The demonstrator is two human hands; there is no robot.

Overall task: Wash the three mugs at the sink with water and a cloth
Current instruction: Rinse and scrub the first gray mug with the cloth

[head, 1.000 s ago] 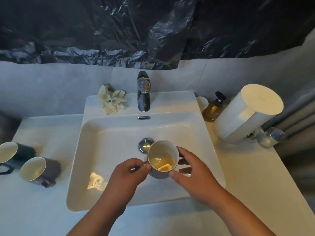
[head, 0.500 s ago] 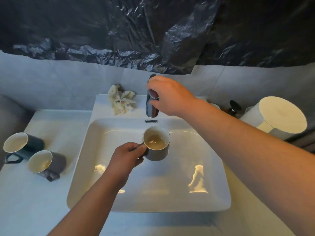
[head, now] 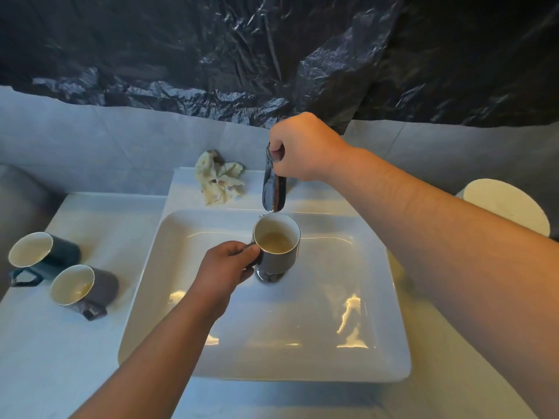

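Two of your three mugs, a teal mug [head: 45, 255] and a grey mug [head: 84, 290], sit by the countertop's [head: 60, 358] left edge, one crumpled cloth [head: 219, 181] lies on the sink's [head: 302, 373] back ledge, your left hand [head: 225, 269] grips the third mug [head: 276, 252] by its handle over the basin, and your right hand [head: 302, 146] clasps the single faucet [head: 273, 192].

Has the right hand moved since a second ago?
Yes. The right hand left the mug and reached back to the faucet, whose lever it now grips.

Glossy ceramic sink [head: 390, 367], mirror-polished metal tap [head: 273, 189], crumpled cloth [head: 219, 181], crinkled black plastic sheet [head: 272, 46].
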